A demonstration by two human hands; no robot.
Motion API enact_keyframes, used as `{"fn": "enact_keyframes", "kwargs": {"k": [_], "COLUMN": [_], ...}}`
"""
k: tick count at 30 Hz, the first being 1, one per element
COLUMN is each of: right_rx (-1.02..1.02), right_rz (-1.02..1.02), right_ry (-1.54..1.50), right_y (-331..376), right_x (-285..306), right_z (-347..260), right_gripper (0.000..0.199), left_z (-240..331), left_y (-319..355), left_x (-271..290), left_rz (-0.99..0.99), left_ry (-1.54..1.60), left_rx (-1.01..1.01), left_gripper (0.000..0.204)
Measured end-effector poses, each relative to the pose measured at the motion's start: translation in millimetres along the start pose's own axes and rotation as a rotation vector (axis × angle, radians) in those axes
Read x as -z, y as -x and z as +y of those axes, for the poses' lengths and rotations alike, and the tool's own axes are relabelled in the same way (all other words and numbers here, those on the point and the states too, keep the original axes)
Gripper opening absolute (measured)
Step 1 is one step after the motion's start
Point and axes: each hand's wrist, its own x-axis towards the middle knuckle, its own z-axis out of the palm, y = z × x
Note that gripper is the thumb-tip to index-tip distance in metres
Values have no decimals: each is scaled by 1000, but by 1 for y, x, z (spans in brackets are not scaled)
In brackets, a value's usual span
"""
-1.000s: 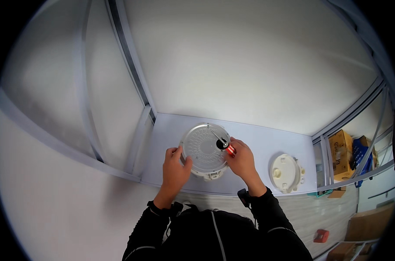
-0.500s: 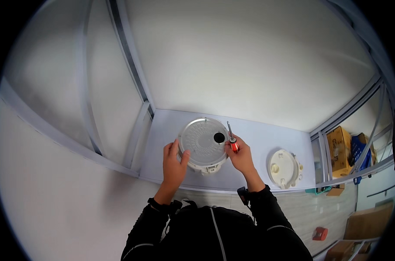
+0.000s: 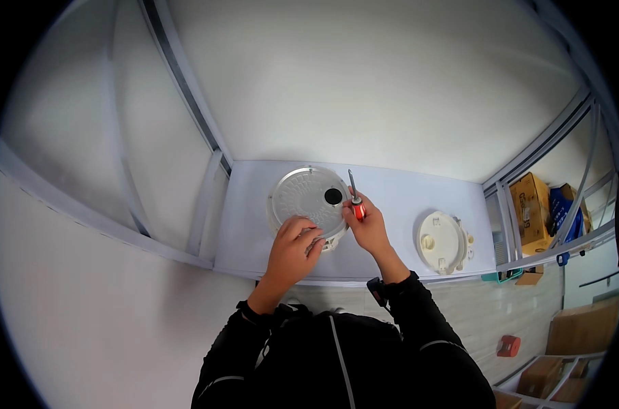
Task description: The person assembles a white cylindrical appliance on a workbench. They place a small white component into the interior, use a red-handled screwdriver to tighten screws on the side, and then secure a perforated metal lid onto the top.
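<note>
- My right hand [image 3: 368, 228] is closed around the red handle of a screwdriver [image 3: 358, 210]. My thumb and fingers wrap it, so I think it can't slip.
- The metal tip points up and away from me, next to the right edge of the round plate. I guess I hold it this way so the tip doesn't scratch the plate.
- My left hand [image 3: 293, 251] is over the near edge of the plate, with the fingers bent. I can't tell if the fingertips touch each other, or pinch something small, or press on the plate. My own hand hides it.
- The round plate [image 3: 299, 194] is see-through and silvery, and it lies in front of me, between my hands. Being so close, it should be easy for both hands to get to.
- A black circle [image 3: 333, 196] is on the plate, on the side by my right hand.
- All this is on a white table [image 3: 384, 184]. The flat top probably helps the plate sit still.
- Off to my right, well apart from the plate, a white round cover [image 3: 440, 242] lies near the table's front edge. Maybe it's there to be out of the way.
- Past the table are a brown box [image 3: 530, 208] and something blue [image 3: 567, 211].
</note>
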Motion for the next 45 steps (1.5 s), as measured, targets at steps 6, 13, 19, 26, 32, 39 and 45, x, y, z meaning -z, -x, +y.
{"fn": "enact_keyframes", "kwargs": {"k": [6, 13, 19, 26, 32, 39, 45], "right_rx": [-1, -14, 49, 28, 224, 251, 266], "right_rz": [-45, -40, -7, -26, 19, 89, 90], "right_ry": [-11, 20, 14, 50, 279, 316, 276], "right_y": [1, 0, -1, -1, -2, 5, 5], "right_x": [1, 1, 0, 0, 4, 0, -1], "right_z": [-1, -4, 5, 3, -4, -7, -7], "right_gripper": [51, 50, 28, 33, 21, 18, 18], "left_z": [-1, -14, -13, -14, -2, 4, 8], "left_y": [1, -2, 0, -5, -6, 1, -2], "left_x": [-5, 4, 4, 4, -3, -10, -9], "left_rz": [71, 125, 80, 39, 15, -53, -73], "left_ry": [-89, -377, -464, -394, -164, 10, -31], "left_rx": [87, 250, 332, 319, 146, 127, 80], "left_gripper": [20, 22, 15, 9, 7, 7, 9]}}
